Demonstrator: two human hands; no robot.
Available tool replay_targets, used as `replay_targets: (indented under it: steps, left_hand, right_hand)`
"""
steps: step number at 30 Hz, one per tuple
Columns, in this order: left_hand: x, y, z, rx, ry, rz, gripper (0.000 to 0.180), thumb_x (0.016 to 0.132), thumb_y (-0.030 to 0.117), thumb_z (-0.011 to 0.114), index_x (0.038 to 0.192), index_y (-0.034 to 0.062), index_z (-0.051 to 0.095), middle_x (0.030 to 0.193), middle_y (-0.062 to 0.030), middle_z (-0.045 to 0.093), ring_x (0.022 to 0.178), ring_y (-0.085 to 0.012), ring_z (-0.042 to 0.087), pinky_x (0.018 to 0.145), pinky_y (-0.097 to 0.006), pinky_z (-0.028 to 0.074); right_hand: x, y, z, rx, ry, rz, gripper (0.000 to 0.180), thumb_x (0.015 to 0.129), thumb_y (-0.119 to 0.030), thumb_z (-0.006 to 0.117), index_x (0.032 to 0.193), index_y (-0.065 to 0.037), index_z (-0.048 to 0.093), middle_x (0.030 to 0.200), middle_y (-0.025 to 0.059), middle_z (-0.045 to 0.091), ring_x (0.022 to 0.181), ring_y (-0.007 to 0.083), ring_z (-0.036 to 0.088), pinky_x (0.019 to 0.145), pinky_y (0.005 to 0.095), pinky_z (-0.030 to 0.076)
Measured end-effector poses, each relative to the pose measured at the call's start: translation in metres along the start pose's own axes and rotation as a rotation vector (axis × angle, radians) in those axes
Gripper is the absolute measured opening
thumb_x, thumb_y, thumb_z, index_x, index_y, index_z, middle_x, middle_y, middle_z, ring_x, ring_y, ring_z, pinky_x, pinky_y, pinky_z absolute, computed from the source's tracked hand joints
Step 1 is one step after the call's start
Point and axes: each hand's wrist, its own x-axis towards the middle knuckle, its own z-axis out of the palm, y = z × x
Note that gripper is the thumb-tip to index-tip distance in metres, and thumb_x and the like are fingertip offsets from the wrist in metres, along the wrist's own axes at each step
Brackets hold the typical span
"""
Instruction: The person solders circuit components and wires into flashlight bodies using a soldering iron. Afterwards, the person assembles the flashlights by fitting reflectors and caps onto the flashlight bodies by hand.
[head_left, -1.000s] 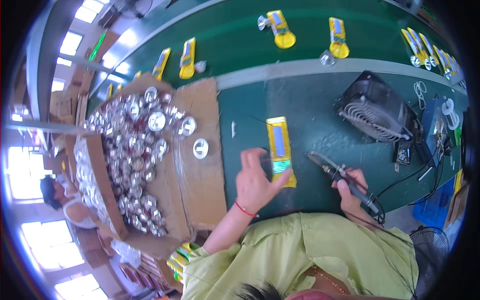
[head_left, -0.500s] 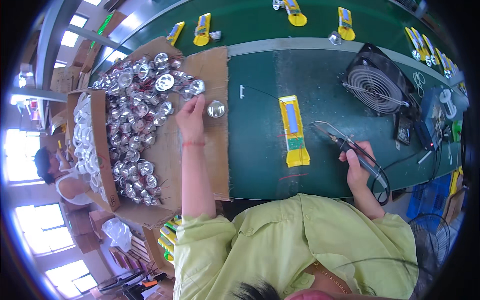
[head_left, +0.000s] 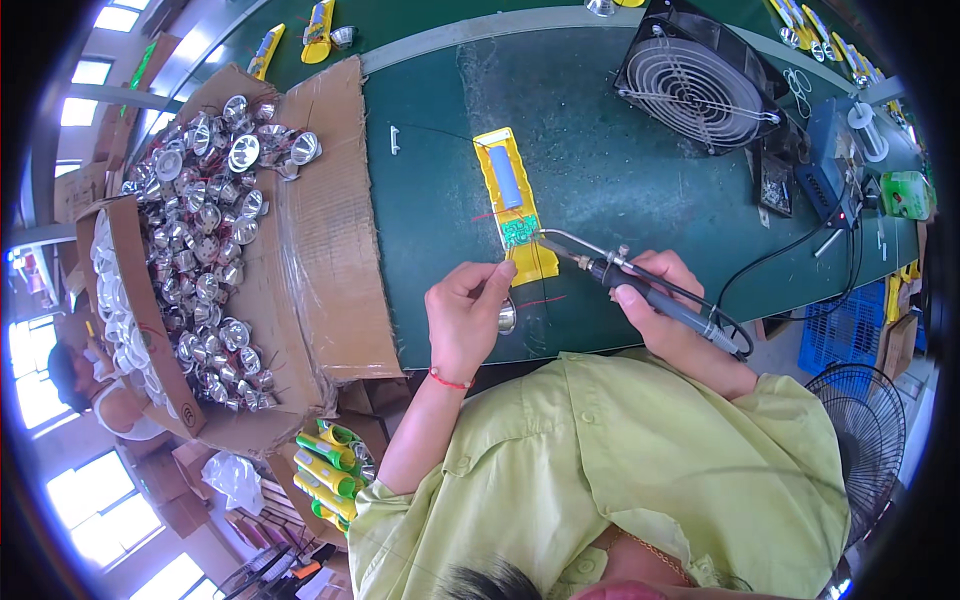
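My right hand (head_left: 655, 300) grips a soldering iron (head_left: 690, 318) with a thin metal tube along its tip. The tip is at the green circuit board (head_left: 519, 232), which sits in a yellow flashlight housing (head_left: 535, 264) with a blue cylindrical battery (head_left: 506, 178). My left hand (head_left: 468, 315) is closed in a pinch by the board's near end. A silver reflector cup (head_left: 507, 318) shows just beneath its fingers, partly hidden; it looks held by its leads, though the pinch point is too small to make out. Thin red wires lie on both sides of the housing.
On the left, a cardboard sheet (head_left: 335, 230) bears a heap of reflector cups (head_left: 205, 215) beside a box of white rings (head_left: 125, 310). A square fan (head_left: 690, 90) stands at the back right, near a blue soldering station (head_left: 825, 175) and a solder spool (head_left: 867, 130). Yellow-green housings (head_left: 325, 475) are below left.
My left hand has moved from the cardboard to the circuit board, and the reflector cup came along with it. My right hand has brought the soldering iron's tip leftward to the board.
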Motion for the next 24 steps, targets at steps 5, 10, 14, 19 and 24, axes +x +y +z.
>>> replay_targets:
  steps: [5, 10, 14, 19, 24]
  left_hand:
    - [0.0, -0.002, 0.006, 0.15, 0.034, 0.105, 0.021, 0.083, 0.016, 0.065, 0.078, -0.0039, 0.066, 0.065, -0.0031, 0.059, 0.057, -0.005, 0.051, 0.051, -0.02, 0.039]
    - [0.0, 0.008, 0.009, 0.142, 0.058, 0.089, 0.02, 0.082, 0.015, 0.066, 0.076, -0.0041, 0.065, 0.066, -0.003, 0.057, 0.056, -0.0048, 0.048, 0.049, -0.022, 0.037]
    - [0.001, 0.011, 0.01, 0.128, 0.056, 0.084, 0.02, 0.081, 0.014, 0.066, 0.075, -0.0042, 0.065, 0.066, -0.0029, 0.054, 0.054, -0.0049, 0.046, 0.049, -0.023, 0.037]
    - [0.001, 0.009, 0.012, 0.138, 0.068, 0.087, 0.019, 0.081, 0.014, 0.066, 0.075, -0.0044, 0.064, 0.066, -0.0036, 0.055, 0.054, -0.0052, 0.046, 0.049, -0.023, 0.037]
    - [0.003, 0.006, 0.011, 0.149, 0.072, 0.097, 0.019, 0.08, 0.014, 0.066, 0.075, -0.0046, 0.064, 0.066, -0.004, 0.055, 0.054, -0.0056, 0.046, 0.049, -0.023, 0.037]
  right_hand:
    - [0.0, 0.002, 0.001, 0.048, 0.019, 0.003, 0.021, 0.077, -0.014, 0.069, 0.085, -0.001, 0.054, 0.078, 0.0059, 0.059, 0.064, 0.008, 0.052, 0.056, 0.023, 0.041]
    - [0.002, 0.002, 0.002, 0.023, -0.002, 0.025, 0.02, 0.077, -0.013, 0.068, 0.085, -0.001, 0.054, 0.078, 0.0053, 0.058, 0.064, 0.0074, 0.051, 0.055, 0.0225, 0.041]
    - [0.004, 0.002, 0.006, 0.011, -0.007, 0.063, 0.02, 0.077, -0.013, 0.069, 0.085, -0.001, 0.054, 0.075, 0.004, 0.058, 0.062, 0.0065, 0.05, 0.054, 0.0224, 0.041]
    - [0.001, -0.002, 0.006, 0.015, -0.012, 0.107, 0.019, 0.079, -0.012, 0.067, 0.085, -0.001, 0.053, 0.075, 0.005, 0.059, 0.065, 0.0072, 0.054, 0.057, 0.0223, 0.044]
    - [0.001, -0.009, 0.007, 0.191, 0.059, 0.148, 0.017, 0.082, -0.009, 0.061, 0.09, 0.001, 0.048, 0.082, 0.0101, 0.056, 0.068, 0.0135, 0.058, 0.062, 0.0268, 0.049]
